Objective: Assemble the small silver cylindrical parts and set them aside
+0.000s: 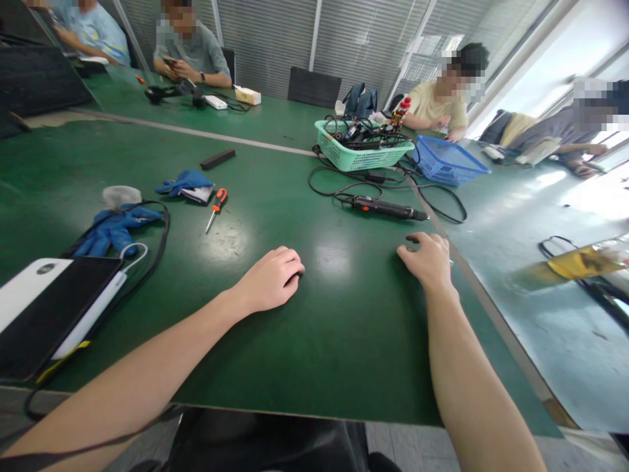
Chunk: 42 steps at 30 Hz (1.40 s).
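Power screwdriver (386, 208) in the head view: it lies on the green table (344, 347), just beyond the right hand (428, 259), with a black cable (375, 177) looped behind it. Handling it well would likely mean a firm grip around the thick body, the cable slack. The right hand is half curled, thumb and forefinger parted; the left hand (272, 278) rests loosely bent. Whether either holds something small, I cannot tell.

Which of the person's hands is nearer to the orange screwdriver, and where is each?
Left. The left hand is to the right of the screwdriver and closer to the person's body; the right hand is much farther to its right.
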### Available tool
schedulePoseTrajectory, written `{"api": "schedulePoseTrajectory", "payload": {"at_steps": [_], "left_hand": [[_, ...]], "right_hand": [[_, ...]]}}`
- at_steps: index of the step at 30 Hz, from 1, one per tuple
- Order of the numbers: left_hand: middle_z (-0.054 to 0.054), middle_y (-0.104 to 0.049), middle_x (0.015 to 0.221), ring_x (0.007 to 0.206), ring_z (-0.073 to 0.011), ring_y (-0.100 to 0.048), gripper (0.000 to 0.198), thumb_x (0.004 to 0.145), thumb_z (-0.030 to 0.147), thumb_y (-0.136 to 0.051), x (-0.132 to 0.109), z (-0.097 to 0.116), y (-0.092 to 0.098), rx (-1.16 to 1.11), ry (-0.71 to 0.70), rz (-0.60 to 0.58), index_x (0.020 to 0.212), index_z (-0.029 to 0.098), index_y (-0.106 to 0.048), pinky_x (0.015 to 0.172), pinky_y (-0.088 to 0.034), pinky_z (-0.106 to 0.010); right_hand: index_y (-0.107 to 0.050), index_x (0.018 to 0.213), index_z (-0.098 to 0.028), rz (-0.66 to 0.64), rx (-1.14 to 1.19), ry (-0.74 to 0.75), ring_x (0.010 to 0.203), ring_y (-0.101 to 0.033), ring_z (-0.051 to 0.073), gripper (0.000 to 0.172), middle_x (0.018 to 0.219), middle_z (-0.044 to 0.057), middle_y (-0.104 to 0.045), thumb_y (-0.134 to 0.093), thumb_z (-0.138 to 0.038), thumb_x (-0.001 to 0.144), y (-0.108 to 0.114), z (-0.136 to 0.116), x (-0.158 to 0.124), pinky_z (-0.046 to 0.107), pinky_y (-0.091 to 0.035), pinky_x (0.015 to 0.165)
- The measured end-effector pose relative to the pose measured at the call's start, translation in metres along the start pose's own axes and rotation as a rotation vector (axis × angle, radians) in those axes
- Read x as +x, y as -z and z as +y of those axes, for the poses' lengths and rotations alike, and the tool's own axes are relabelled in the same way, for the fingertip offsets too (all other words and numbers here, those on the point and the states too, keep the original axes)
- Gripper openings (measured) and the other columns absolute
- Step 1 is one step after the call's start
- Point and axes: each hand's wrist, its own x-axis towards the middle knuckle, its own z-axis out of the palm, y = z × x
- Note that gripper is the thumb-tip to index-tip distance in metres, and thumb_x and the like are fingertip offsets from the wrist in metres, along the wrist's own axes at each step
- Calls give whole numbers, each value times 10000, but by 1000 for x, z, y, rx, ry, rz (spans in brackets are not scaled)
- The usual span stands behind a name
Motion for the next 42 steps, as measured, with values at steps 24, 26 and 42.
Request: {"api": "schedulePoseTrajectory", "payload": {"at_steps": [24,26,42], "left_hand": [[-74,-645,1045,1030,-229,-585,196,938,122,-511,0,1,2,-11,2,-4,1004,174,-688,948,-513,-416],[-76,-645,1047,1025,-228,-585,197,939,124,-509,0,2,3,-7,-1,-8,1006,171,-687,944,-516,-418],[-109,-678,1153,1152,-286,-593,222,956,269,-539,-1,26,38,293,-281,125,1115,188,-671,1009,-464,-457]], "right_hand": [[-652,1200,-179,-211,-3,-42,1162,-543,408,497,1229,207,-625,-497,-571,936,1,-63,-22,579,-415,967],[-636,1210,-188,-212,66,89,1171,-544,396,432,1238,193,-631,-518,-510,947,2,-86,-33,559,-425,974],[-572,1301,-229,-312,464,758,1294,-534,328,324,1365,148,-592,-575,-312,988,30,-162,-89,518,-464,1062]]}}
